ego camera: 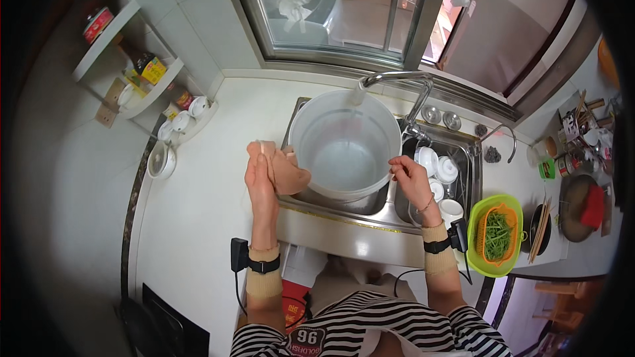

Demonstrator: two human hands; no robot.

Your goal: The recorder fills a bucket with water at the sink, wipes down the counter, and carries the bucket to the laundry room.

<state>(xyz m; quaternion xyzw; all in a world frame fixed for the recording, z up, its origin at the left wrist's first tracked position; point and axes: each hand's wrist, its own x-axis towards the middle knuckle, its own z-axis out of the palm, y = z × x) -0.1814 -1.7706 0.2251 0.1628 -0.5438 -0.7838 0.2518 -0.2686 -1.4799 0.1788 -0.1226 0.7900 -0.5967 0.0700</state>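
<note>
My left hand [259, 178] holds a bunched, peach-coloured cloth [290, 174] at the left side of a large white plastic bucket [345, 193]. The bucket stands in the left basin of a steel double sink [384, 220], under the chrome faucet [397, 77]. Water [353, 114] runs from the spout, and some lies in the bottom of the bucket. My right hand [412, 178] is at the bucket's right rim, its fingers curled; whether they grip the rim is unclear.
White cups and bowls [446, 169] fill the right basin. Right of the sink, an orange basket [515, 218] of green vegetables sits in a lime-green basin [471, 253]. A corner shelf [171, 72] with bottles is at the left, a lidded white pot [162, 160] below it.
</note>
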